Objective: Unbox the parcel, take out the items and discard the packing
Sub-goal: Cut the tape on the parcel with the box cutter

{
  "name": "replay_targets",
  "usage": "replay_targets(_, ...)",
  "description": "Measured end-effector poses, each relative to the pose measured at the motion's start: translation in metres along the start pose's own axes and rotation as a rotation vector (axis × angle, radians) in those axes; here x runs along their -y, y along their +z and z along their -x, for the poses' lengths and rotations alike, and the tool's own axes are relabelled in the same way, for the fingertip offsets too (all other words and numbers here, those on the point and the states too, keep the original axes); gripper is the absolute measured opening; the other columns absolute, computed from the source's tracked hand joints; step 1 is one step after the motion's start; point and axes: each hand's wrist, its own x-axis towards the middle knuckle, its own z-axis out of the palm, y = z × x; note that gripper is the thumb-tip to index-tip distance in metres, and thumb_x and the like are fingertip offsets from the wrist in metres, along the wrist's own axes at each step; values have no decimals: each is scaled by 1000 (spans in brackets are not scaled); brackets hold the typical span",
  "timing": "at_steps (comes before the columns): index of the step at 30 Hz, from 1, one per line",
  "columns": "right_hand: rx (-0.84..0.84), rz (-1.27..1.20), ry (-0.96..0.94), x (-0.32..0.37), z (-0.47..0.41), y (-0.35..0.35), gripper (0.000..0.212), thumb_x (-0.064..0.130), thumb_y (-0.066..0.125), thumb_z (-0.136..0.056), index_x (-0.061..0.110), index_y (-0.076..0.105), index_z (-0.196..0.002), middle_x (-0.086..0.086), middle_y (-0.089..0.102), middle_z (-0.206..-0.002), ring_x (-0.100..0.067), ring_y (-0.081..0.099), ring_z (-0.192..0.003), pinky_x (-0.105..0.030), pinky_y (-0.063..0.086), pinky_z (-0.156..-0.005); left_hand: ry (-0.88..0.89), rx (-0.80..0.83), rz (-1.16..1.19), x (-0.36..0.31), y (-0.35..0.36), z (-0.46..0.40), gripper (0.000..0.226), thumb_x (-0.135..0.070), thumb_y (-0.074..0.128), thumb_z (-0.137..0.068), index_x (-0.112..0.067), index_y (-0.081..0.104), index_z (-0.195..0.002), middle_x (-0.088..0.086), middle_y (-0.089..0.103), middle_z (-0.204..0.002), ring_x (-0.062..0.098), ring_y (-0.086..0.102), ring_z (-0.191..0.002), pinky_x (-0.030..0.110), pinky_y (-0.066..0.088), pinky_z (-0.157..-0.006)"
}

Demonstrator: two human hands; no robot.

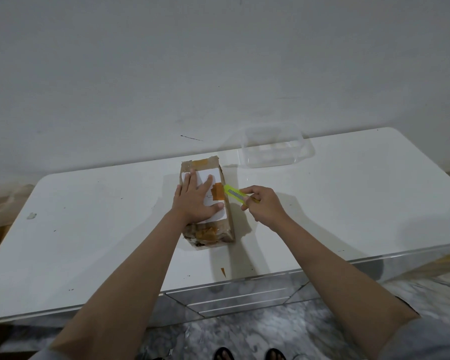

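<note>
Pressing the sealed parcel [205, 203], left hand [196, 201] flat; right hand [264, 205] holds cutter [235, 194].

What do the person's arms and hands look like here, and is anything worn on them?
Both forearms are bare from wrist to above the elbow. The left hand and the right hand wear no gloves, and no ring, watch or bracelet shows. Short grey sleeves begin at the upper arms: the right sleeve shows clearly, while the left sleeve is only a sliver at the picture's bottom edge.

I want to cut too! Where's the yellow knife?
In the head view, the yellow knife is in the right hand, its tip at the parcel's right edge.
</note>
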Motion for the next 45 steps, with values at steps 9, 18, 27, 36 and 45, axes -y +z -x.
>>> replay_targets(9,81,-23,19,-10,15,-12,24,9,52,-91,14,65,-110,-6,69,-69,-4,40,-35,-21,35,-40,-3,-2,10,1,1,-1,85,-65,46,-83,-33,3,-149,13,-18,-157,30,-15,-145,47,-1,-116)
replay_targets(18,151,-35,23,-10,35,-21,22,8,53,-92,14,66,-110,-7,68,-69,-4,37,-33,-21,34,-41,-12,-11,13,0,3,-3,84,-66,45,-84,-33,4,-149,14,-18,-157,30,-15,-145,47,0,-116)
replay_targets(27,232,-40,34,-16,64,-42,21,8,55,-91,14,69,-106,-9,69,-69,-8,35,-36,-20,32,-40,-29,-16,2,-1,3,-5,83,-67,43,-83,-33,5,-149,15,-15,-157,30,-13,-145,48,0,-116)
replay_targets(36,167,-145,78,-14,74,-48,21,5,53,-91,8,67,-107,-11,67,-68,-8,29,-33,-17,27,-37,-124,-59,27,-13,2,-4,83,-66,44,-83,-29,9,-149,19,-12,-157,33,-10,-145,48,2,-116)
replay_targets(45,-4,-264,193,-12,90,-43,19,10,50,-94,10,62,-109,-10,66,-73,-11,35,-33,-18,27,-37,-359,-161,37,-39,5,-7,87,-70,42,-81,-19,17,-147,29,0,-154,43,1,-143,51,13,-115)
